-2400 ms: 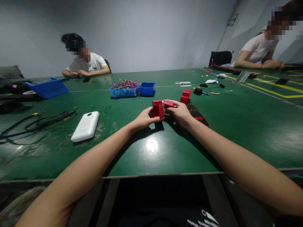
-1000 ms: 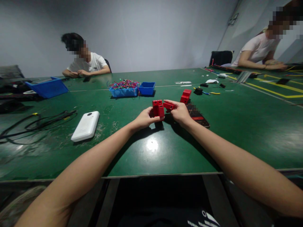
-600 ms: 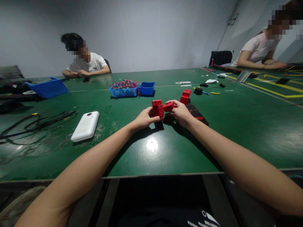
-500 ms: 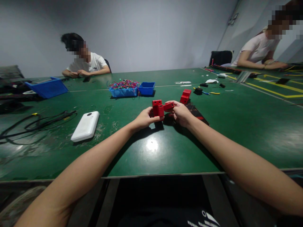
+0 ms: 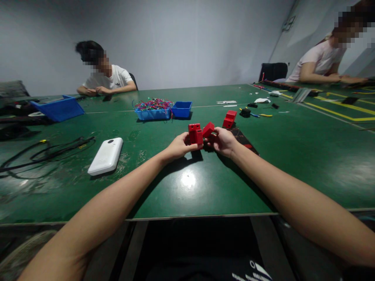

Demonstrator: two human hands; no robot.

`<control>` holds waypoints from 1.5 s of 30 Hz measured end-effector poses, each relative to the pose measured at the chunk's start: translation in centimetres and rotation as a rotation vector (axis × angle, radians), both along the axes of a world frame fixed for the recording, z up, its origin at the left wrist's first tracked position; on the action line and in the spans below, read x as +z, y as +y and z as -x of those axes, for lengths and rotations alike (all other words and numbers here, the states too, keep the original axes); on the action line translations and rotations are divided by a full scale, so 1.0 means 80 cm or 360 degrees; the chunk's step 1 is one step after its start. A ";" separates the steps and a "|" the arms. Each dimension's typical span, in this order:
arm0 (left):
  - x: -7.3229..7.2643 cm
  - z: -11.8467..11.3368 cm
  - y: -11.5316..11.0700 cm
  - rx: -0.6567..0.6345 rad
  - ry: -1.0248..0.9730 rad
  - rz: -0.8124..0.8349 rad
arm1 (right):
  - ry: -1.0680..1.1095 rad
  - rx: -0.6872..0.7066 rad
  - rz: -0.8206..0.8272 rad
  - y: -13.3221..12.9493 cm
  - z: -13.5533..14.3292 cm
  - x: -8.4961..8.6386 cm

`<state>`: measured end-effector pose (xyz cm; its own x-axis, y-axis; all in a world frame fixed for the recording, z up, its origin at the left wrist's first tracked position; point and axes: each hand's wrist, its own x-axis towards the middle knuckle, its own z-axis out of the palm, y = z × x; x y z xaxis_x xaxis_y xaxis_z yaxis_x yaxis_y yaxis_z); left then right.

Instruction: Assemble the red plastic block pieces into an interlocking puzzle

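Two hands meet over the green surface point(image 5: 263, 164): left hand point(image 5: 178, 146) grips a red block point(image 5: 195, 134), right hand point(image 5: 223, 141) pinches a red cap point(image 5: 208, 129) touching it at 2 o'clock.

One head-worn camera is looking forward and down along both forearms, sitting well back from the fingers point(image 5: 187, 137), taking in the green bench point(image 5: 293, 156) stretching beyond them to seated people.
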<state>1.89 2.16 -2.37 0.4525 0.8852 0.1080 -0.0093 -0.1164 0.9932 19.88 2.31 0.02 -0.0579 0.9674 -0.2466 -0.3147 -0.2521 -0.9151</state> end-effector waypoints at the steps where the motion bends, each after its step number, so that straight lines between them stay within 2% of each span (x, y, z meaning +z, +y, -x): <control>1: 0.001 0.000 -0.001 -0.0012 -0.0010 0.0002 | 0.0032 0.0002 0.0022 0.000 0.000 0.001; 10: 0.005 -0.003 -0.004 -0.0093 -0.0083 0.0012 | 0.0197 0.0111 0.0119 -0.006 -0.001 0.006; 17: 0.003 -0.002 -0.002 -0.0006 -0.0053 0.0020 | 0.0230 0.0146 0.0098 -0.002 -0.005 0.001; 31: 0.001 0.000 -0.002 -0.0001 -0.0011 0.0002 | 0.0184 0.0101 -0.0087 -0.005 -0.001 -0.003; 38: 0.004 -0.002 -0.003 0.0006 0.0002 0.0023 | 0.0166 0.0066 -0.0145 -0.008 0.002 0.002; 45: 0.002 -0.001 -0.001 0.0041 0.0007 0.0000 | 0.0050 0.0016 -0.0332 -0.010 0.001 -0.002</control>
<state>1.96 2.04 -2.22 0.4298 0.8967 0.1061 -0.0016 -0.1168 0.9932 19.83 1.48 -0.18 -0.0724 0.9966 -0.0386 -0.3424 -0.0612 -0.9376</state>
